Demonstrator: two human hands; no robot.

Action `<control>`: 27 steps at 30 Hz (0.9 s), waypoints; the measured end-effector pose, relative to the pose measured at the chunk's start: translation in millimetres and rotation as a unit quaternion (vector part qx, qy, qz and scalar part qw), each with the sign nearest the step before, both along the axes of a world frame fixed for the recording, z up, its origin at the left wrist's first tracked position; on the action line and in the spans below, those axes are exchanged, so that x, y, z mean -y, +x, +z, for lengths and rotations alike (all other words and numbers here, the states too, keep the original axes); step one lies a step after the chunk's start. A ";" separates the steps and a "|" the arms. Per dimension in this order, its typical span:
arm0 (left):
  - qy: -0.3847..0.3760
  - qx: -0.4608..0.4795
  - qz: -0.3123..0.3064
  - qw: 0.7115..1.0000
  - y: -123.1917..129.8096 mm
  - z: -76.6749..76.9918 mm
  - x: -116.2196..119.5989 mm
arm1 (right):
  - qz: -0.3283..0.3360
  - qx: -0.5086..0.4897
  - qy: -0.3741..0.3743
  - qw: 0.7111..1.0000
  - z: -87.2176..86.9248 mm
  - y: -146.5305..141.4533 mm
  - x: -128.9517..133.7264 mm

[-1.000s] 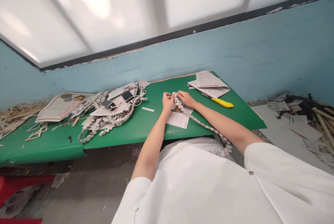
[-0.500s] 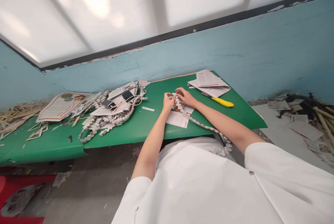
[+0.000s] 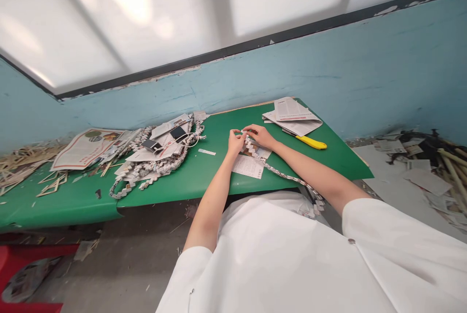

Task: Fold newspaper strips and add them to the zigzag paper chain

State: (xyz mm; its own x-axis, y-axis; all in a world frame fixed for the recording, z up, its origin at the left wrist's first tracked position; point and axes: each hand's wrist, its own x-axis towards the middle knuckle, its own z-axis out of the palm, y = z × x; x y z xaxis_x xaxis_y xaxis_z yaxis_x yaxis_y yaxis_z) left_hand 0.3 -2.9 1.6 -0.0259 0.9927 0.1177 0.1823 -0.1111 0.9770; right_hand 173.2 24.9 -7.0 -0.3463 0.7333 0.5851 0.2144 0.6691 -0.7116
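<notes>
A zigzag chain of folded newspaper strips runs from my fingers across the green table and over its front edge by my right forearm. My left hand pinches the far end of this chain. From the other side, my right hand has its bent fingers closed on the same end, thumb and fingertips close to the left ones. Just below the hands, a piece of newspaper lies flat on the table, partly under the chain. One small paper strip rests left of my left hand.
Folded newspapers and a yellow-handled tool lie at the right. On the left, more paper chain is heaped with papers, a dark charger and a white cable. The green table ends at the right corner.
My right fingers have shifted slightly left and down, closer to my left fingertips at the chain's end. The left hand and the chain look nearly the same.
</notes>
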 end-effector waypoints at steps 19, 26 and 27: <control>0.017 -0.009 -0.001 1.000 -0.4 -3.0 -5.8 | 0.002 0.013 -0.018 1.000 1.0 -2.4 6.0; 0.065 -0.060 -0.002 0.996 -0.7 -1.8 -2.3 | -0.035 0.018 -0.060 0.997 -4.7 -3.6 -2.1; 0.076 -0.069 -0.003 0.995 -0.6 -1.0 -1.1 | -0.042 0.022 -0.066 0.997 -5.1 -3.6 -2.7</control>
